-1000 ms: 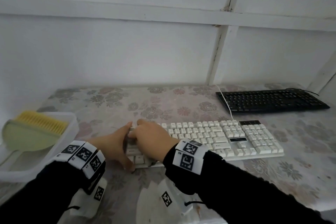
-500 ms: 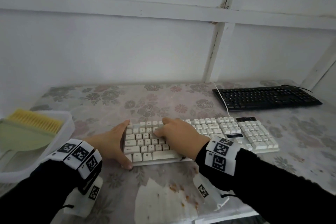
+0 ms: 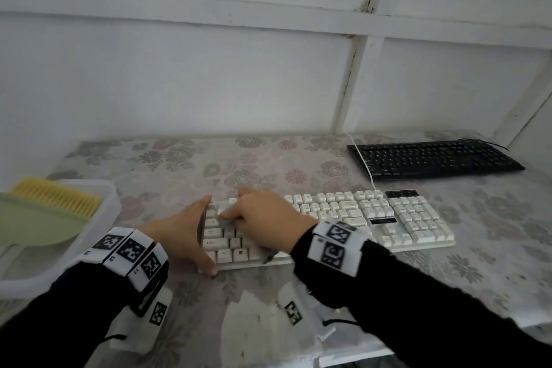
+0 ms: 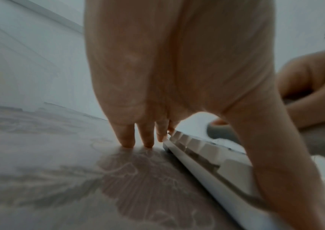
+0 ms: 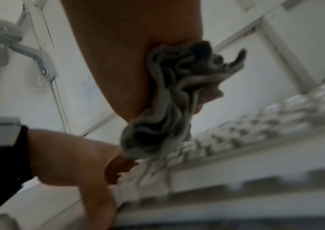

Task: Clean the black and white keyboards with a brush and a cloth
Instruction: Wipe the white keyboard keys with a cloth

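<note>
Gripping a crumpled grey cloth [image 3: 227, 219], the right hand [image 3: 268, 221] presses it on the left keys of the white keyboard [image 3: 373, 218]; the left hand [image 3: 185, 230], fingers straight, braces its left end. Farther right lies the black keyboard [image 3: 433, 158]; the brush [image 3: 53, 197] rests in a tray [image 3: 110, 203].

From the left wrist, fingertips [image 4: 127, 140] touch the table [image 4: 49, 179] beside the keyboard's edge.

From the right wrist, the cloth bunches under the palm.

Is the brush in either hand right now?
No. The brush lies in the plastic tub at left, away from both hands.
</note>
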The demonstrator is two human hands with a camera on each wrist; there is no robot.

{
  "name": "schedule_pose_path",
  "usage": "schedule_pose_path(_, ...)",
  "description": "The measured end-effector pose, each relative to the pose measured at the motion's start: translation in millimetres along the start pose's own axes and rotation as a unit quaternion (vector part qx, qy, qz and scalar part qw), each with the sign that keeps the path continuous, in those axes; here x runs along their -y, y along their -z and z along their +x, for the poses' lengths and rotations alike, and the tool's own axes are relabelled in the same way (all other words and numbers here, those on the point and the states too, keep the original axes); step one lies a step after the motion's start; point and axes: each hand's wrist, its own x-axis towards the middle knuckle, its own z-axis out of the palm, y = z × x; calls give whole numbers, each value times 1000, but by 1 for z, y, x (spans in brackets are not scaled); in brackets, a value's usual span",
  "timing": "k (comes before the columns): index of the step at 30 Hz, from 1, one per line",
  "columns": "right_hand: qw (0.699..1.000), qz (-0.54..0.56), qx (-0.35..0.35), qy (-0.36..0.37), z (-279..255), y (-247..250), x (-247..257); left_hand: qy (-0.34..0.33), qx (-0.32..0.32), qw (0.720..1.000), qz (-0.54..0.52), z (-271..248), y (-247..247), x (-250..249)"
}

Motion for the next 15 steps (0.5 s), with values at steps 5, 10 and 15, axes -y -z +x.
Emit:
schedule_pose_path(5, 1000, -16, 18, 21, 19, -18, 21, -3, -18, 1000, 16, 1, -1, 2)
schedule_pose_path(10, 999, -52, 1, 2, 11, -23, 4, 14, -19, 1000, 16, 2, -3, -1)
schedule_pose_path(15, 998, -62, 13, -15, -8, -13, -34, 5, 6, 1000, 4, -2, 1, 1)
